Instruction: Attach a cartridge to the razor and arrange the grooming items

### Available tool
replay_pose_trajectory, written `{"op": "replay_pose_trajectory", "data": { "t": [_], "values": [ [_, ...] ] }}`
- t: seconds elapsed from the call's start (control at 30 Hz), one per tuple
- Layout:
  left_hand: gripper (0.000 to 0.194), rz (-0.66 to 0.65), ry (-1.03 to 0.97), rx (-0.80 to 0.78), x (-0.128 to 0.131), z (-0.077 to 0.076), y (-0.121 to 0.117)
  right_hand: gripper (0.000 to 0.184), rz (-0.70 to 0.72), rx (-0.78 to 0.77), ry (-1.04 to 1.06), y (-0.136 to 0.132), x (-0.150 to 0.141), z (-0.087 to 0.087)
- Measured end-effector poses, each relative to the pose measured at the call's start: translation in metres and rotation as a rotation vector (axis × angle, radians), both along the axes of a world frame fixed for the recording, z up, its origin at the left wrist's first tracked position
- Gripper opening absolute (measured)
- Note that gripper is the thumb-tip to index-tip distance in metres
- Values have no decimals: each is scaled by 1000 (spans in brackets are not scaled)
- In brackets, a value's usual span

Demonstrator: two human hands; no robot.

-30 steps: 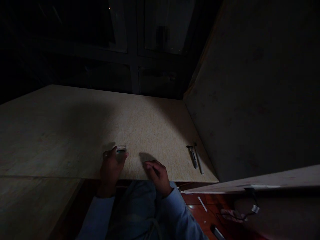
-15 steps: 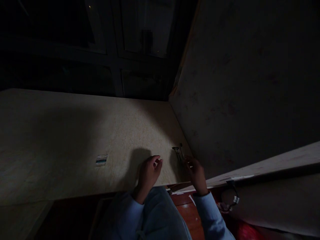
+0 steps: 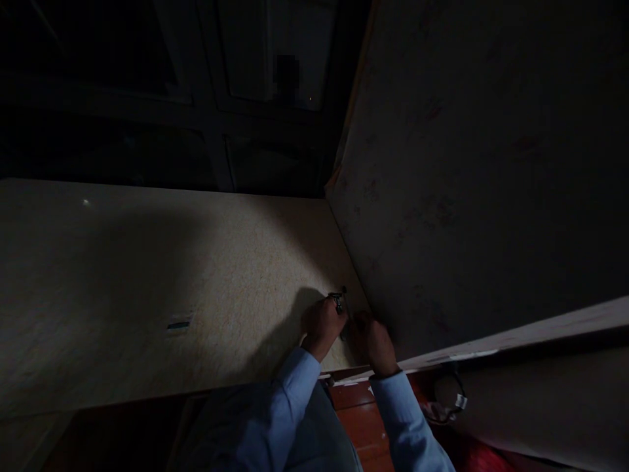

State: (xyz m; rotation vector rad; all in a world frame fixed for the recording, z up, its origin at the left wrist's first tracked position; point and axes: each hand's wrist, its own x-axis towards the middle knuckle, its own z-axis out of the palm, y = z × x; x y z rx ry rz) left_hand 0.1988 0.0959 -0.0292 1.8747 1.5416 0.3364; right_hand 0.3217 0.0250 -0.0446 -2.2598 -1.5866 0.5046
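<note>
The left hand (image 3: 324,321) is curled over the razor (image 3: 338,302), whose head shows past it near the right end of the tabletop (image 3: 230,275). The right hand (image 3: 377,341) is bent at the thin stick (image 3: 348,304) beside the razor, near the wall (image 3: 466,196). In this dim light, I cannot tell whether either hand is pinching anything. A small packet (image 3: 177,326) lies well to the left.

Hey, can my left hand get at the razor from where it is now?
Likely yes: your left hand is already at the razor, partly covering it in this view, with nothing visible between them. Your right hand is close by, but doesn't seem to block the way.
</note>
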Motion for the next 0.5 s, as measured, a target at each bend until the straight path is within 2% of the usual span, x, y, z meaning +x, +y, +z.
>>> {"op": "replay_pose_trajectory", "data": {
  "t": [0.13,0.27,0.37,0.5],
  "values": [
    [15,6,-51,-46,-10,0,2,20,6,-32,-79,-1,-4,4],
    [15,45,-90,-31,-40,1,0,21,34,-66,-154,-1,-10,5],
    [10,144,-156,61,-78,0,-9,24,74,-60,-189,0,-19,3],
    [9,274,-171,168,-146,-7,-25,21,168,62,-187,5,-47,-2]
  ]
}}
